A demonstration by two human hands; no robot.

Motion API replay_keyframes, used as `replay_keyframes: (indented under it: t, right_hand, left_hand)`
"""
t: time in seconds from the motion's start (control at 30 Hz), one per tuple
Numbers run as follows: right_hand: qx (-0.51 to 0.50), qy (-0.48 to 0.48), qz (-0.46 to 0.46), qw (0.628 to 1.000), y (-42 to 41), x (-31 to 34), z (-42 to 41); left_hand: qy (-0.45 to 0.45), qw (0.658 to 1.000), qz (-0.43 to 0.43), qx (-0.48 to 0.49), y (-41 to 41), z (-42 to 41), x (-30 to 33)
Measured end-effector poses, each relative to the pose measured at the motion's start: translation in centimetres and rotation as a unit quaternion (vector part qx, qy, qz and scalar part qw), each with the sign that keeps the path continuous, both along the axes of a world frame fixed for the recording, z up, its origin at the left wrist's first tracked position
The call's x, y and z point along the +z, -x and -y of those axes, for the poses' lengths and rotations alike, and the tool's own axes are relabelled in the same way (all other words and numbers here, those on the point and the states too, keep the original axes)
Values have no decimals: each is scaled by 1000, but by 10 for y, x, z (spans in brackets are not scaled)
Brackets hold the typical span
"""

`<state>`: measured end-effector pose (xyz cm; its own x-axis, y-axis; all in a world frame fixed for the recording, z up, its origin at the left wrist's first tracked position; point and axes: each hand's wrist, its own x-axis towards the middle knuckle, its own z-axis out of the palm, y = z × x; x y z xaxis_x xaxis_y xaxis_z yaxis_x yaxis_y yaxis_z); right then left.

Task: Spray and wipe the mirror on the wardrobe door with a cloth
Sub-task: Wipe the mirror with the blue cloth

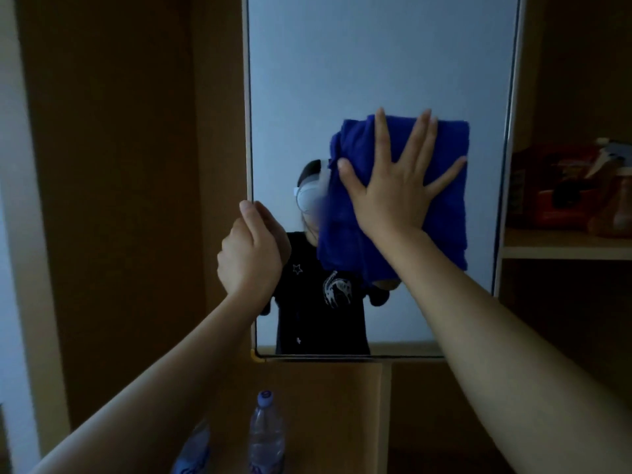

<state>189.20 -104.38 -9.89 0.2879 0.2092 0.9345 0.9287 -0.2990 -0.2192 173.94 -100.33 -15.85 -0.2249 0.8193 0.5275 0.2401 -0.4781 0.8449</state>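
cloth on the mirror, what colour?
Deep blue cloth, plain, no pattern; seen in the head view.

Home bedroom, mirrored wardrobe door [376, 63], cluttered wooden shelf [564, 239]

mirror [376, 80]: smooth glossy glass, thin pale frame with a matt look. cloth [444, 186]: deep blue, soft fuzzy pile like microfibre, matt, bunched in folds under the right hand [393, 186]. wardrobe door [136, 165] and side panels: matt wood-look board, smooth, light edge banding. shelf [564, 242] at right: same pale board. two bottles [266, 436] below: clear thin plastic, glossy, ribbed walls, plastic caps. spray bottle [615, 206] on the shelf: translucent plastic.
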Motion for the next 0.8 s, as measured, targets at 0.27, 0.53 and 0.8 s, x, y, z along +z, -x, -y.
replay_keyframes:
  t: [0.27, 0.53, 0.8]
  right_hand:
    - [18, 60, 138, 988, 34, -73, -21]
    - [14, 74, 131, 989, 17, -131, -10]
    - [-3, 48, 30, 998, -34, -144, 16]
  left_hand:
    - [-20, 1000, 3, -1, -3, -5, -4]
    - [-24, 999, 19, 14, -7, -5, -7]
    - [-21, 999, 3, 25, -8, -4, -6]
